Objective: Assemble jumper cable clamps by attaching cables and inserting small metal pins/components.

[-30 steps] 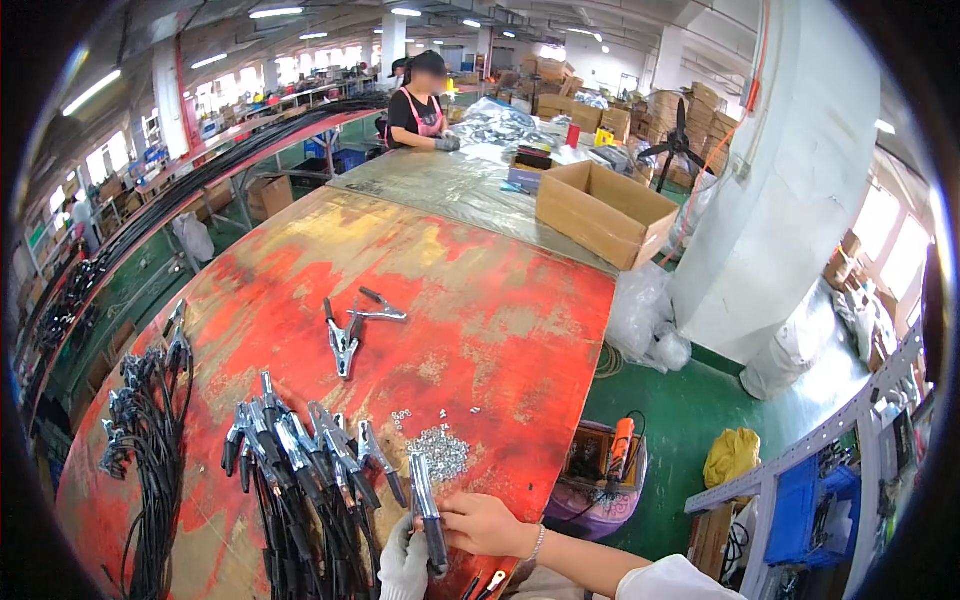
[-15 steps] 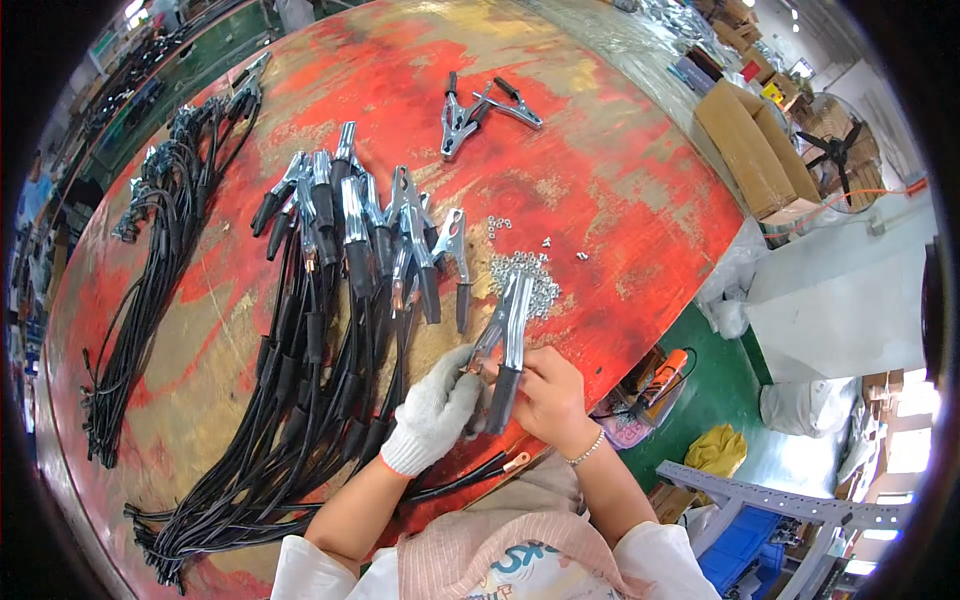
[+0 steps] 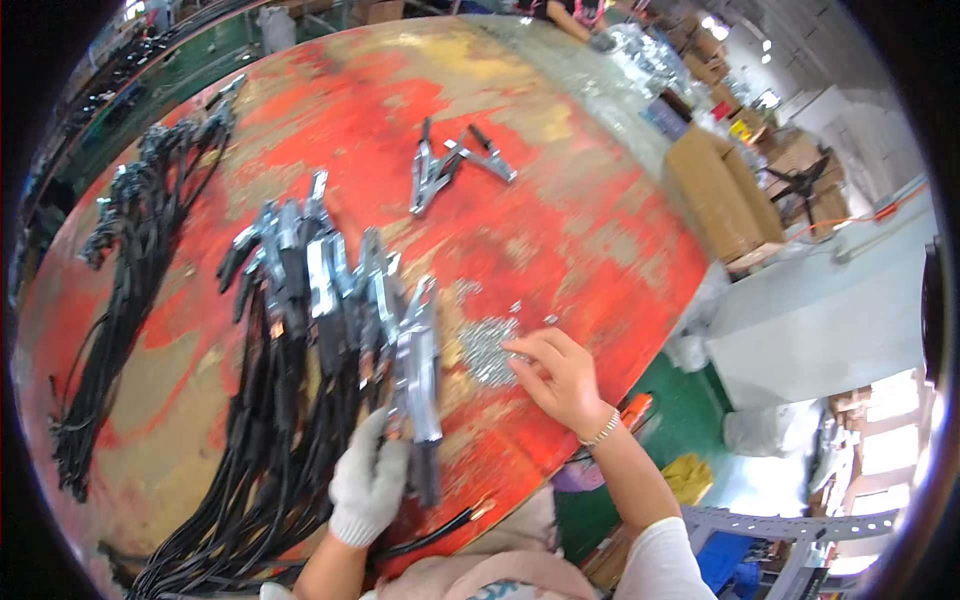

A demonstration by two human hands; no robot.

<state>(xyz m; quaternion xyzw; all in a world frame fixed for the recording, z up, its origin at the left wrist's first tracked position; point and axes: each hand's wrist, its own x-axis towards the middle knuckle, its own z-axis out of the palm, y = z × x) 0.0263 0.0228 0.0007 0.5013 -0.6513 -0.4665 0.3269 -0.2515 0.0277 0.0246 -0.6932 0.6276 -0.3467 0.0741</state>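
My left hand (image 3: pixel 368 485), in a white knitted glove, is closed around a silver battery clamp (image 3: pixel 418 375) with black grips. The clamp stands upright beside the cable bundle and is smeared by motion. My bare right hand (image 3: pixel 565 380), with a bracelet at the wrist, is at the right edge of a pile of small metal nuts (image 3: pixel 484 352). Its thumb and forefinger are apart, and no nut shows between them. Left of the gloved hand lies a bundle of black cables (image 3: pixel 265 430) with clamps at their far ends. One cable end with a copper lug (image 3: pixel 482 510) lies near my lap.
Loose clamps (image 3: pixel 440 175) lie farther back on the worn red table (image 3: pixel 610 250). A second cable bundle (image 3: pixel 140 260) runs along the left edge. Beyond the right edge are a cardboard box (image 3: pixel 722 195) and a black fan (image 3: pixel 800 185). Another person's arm (image 3: pixel 570 18) shows at the far side.
My right hand has left the clamp and moved right and up to the nuts. My left hand has carried the clamp left, toward the cable bundle. The view has shifted.
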